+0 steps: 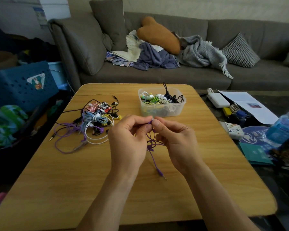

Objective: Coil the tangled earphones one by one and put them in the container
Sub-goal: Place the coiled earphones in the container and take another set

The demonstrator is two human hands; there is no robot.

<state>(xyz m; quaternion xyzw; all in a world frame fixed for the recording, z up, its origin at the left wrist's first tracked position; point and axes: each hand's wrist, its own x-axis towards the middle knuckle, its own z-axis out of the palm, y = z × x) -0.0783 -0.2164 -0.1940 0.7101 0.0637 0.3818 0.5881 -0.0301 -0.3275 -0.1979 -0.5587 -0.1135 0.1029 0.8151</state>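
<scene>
My left hand (129,139) and my right hand (173,140) meet above the middle of the wooden table (73,180). Both pinch the earbud end of a purple earphone (151,147). Its cable hangs in loose loops between the hands, and its jack plug lies on the table below them. A tangled pile of earphones (97,115) in purple, blue, white, pink, black and yellow lies to the left. A clear plastic container (162,105) holding several coiled earphones stands just beyond my hands.
A grey sofa (173,72) with cushions and blankets runs behind the table. A blue crate (22,84) and fabric sit at the left. On the right lie papers (250,105), chargers, a small white case and a blue water bottle (285,125).
</scene>
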